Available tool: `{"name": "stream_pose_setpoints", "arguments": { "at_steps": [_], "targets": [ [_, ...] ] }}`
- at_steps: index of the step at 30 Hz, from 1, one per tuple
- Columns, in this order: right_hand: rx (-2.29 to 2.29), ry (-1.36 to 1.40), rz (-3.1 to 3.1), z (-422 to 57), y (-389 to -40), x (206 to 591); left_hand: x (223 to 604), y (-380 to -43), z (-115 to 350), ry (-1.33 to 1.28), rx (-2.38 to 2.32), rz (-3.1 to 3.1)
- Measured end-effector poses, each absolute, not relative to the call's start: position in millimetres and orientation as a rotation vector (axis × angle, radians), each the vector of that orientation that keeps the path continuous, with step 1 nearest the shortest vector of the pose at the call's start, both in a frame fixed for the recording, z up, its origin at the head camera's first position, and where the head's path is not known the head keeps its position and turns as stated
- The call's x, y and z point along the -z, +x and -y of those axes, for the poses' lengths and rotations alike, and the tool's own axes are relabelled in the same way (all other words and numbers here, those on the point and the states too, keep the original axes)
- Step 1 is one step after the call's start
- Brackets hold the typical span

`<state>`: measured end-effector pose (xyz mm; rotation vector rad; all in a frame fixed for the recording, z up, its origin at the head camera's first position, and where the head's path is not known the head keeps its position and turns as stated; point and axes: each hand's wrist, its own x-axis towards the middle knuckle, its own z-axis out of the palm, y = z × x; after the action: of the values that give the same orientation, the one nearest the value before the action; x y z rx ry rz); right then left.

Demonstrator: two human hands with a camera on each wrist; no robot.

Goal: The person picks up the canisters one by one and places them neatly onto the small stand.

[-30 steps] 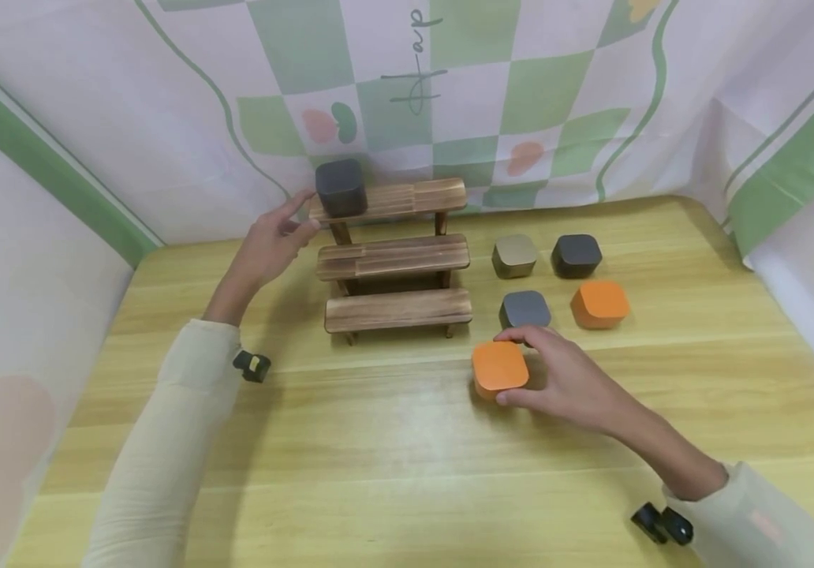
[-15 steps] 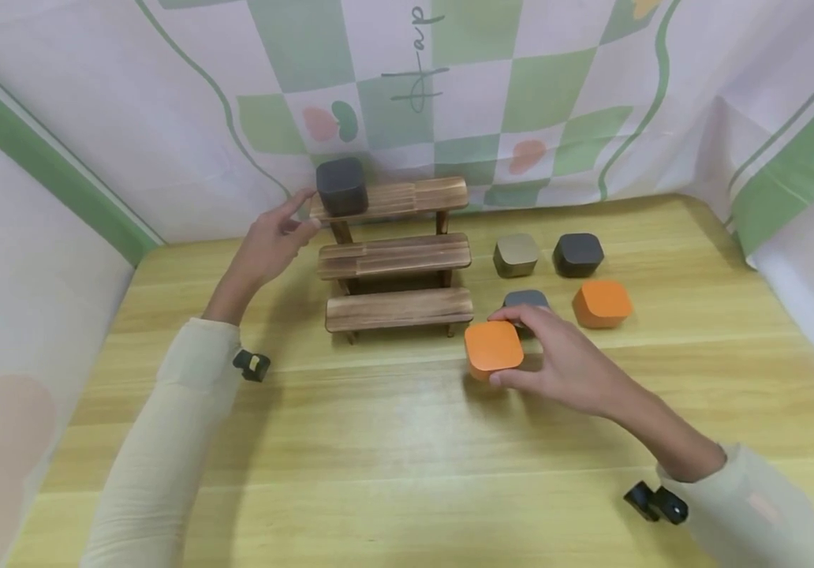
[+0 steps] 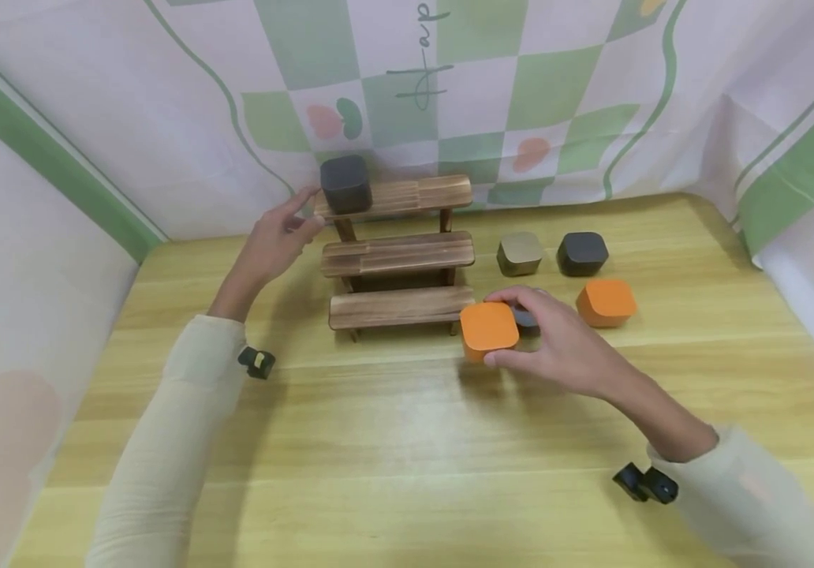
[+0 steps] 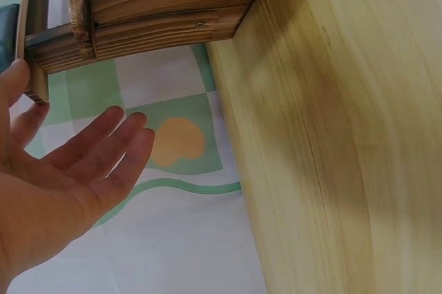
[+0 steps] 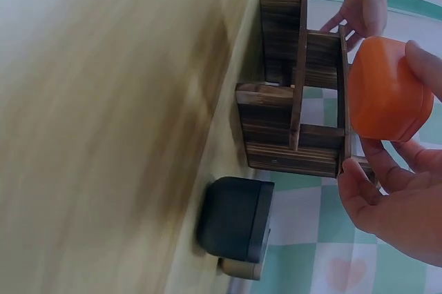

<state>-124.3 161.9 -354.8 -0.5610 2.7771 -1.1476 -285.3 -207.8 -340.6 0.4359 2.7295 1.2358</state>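
My right hand (image 3: 566,343) pinches an orange rounded-square box (image 3: 488,325) between thumb and fingers. The box hangs over the tabletop by the right end of the lowest step, its shadow falling below it. In the right wrist view, the orange box (image 5: 385,90) shows a seam near one face. My left hand (image 3: 272,244) holds the left end of a three-step wooden stand (image 3: 400,306), thumb and index finger at the top step's corners. In the left wrist view, the other fingers of this hand (image 4: 76,177) stretch out free. A dark grey box (image 3: 346,184) sits on that top step.
Right of the stand are a gold box (image 3: 519,252), a black box (image 3: 582,252) and another orange box (image 3: 606,302). A blue-grey box (image 3: 524,317) is partly hidden behind my right hand. A checked cloth (image 3: 478,79) hangs behind the table (image 3: 378,473).
My right hand has carried the orange box up and slightly left, toward the lowest step, covering more of the blue-grey box. The left hand stays at the stand's top step.
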Motion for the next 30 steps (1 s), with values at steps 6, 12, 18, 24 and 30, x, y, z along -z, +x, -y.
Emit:
{"name": "stream_pose_setpoints", "arguments": {
  "at_steps": [6,12,18,24,30],
  "targets": [
    [1.164,-0.574,-2.788,-157.6,-136.2,347.4,340.4,-285.7,207.6,0.439,-1.233,-2.734],
    [1.181,-0.579,-2.787,-152.8,-147.4,337.9,340.6,-285.5,208.0,0.433,-1.248,-2.725],
    [1.233,-0.530,-2.782,-147.6,-154.5,332.9,340.2,-285.1,207.7,0.436,-1.239,-2.727],
    [1.217,-0.514,-2.796,-144.6,-161.1,327.3,340.4,-284.9,207.2,0.431,-1.247,-2.727],
    [1.220,-0.534,-2.806,-142.7,-169.3,321.2,340.0,-284.3,208.1,0.437,-1.237,-2.729]
  ]
}}
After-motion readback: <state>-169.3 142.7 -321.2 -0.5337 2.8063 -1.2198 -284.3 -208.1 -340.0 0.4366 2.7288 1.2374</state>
